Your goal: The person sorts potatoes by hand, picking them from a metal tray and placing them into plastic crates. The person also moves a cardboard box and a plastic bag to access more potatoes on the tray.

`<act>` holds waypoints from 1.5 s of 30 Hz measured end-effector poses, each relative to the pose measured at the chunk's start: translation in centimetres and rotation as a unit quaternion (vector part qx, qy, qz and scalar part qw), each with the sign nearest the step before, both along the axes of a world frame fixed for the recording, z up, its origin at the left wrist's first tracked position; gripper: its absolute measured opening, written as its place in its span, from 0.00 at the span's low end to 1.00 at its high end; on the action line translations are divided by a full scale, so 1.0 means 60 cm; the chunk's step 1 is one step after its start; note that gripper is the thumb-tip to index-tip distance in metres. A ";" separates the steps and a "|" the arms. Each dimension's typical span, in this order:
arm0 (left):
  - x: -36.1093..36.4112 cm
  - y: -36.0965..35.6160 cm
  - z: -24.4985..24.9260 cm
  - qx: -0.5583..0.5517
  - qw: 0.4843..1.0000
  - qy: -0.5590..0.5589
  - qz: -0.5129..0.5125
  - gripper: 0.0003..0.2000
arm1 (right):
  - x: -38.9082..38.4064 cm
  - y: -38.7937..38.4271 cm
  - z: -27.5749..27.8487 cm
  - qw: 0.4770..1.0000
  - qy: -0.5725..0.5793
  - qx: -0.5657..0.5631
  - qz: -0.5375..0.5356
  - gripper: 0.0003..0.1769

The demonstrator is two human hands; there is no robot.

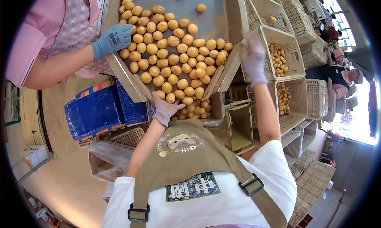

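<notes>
Many round yellow potatoes (173, 59) lie on a grey sorting table (212, 23) with wooden side boards that narrow toward me. Below its mouth, more potatoes (192, 110) fill a box at my waist. My left hand (164, 109), in a pale glove, is at the left edge of the mouth, its thumb and fingers spread beside the lowest potatoes. My right hand (254, 59), also gloved, is smeared by motion over the right side board, near the crates; its fingers cannot be made out.
A co-worker's blue-gloved hand (115, 39) touches potatoes at the table's left side. Plastic crates (295, 55) on the right hold smaller potatoes. A green bin (241, 126) stands right of my waist, a blue-wrapped box (99, 109) at left. Other people are at far right.
</notes>
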State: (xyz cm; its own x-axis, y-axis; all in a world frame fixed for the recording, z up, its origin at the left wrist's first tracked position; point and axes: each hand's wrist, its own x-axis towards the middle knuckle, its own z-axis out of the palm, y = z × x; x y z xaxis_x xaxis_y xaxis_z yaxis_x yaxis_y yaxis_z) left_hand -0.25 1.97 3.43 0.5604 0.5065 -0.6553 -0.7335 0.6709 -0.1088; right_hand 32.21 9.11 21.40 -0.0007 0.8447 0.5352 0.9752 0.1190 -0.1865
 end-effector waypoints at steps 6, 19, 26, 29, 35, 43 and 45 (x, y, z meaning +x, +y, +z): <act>0.004 -0.002 -0.014 0.012 1.000 0.006 0.002 0.48 | -0.160 -0.156 -0.122 0.952 0.022 -0.263 0.153 0.24; -0.045 -0.056 -0.169 0.543 0.612 0.495 -0.292 0.20 | -0.193 -0.126 -0.156 0.946 -0.092 -0.289 0.115 0.15; 0.007 -0.034 -0.143 0.144 0.966 0.182 -0.110 0.38 | -0.167 -0.058 -0.173 0.962 -0.042 -0.260 0.067 0.14; 0.022 0.001 -0.013 -0.050 0.994 0.091 -0.029 0.47 | -0.161 -0.018 -0.159 0.914 -0.035 -0.405 0.005 0.19; 0.037 0.005 -0.050 -0.148 0.988 -0.019 0.038 0.54 | -0.171 0.013 -0.160 0.879 -0.087 -0.467 -0.032 0.28; 0.023 -0.005 -0.028 -0.095 0.993 -0.062 0.044 0.57 | -0.174 -0.005 -0.195 0.893 0.062 -0.441 -0.064 0.27; 0.019 -0.008 -0.020 -0.062 0.996 -0.047 0.039 0.53 | -0.174 0.000 -0.186 0.884 0.094 -0.449 -0.084 0.27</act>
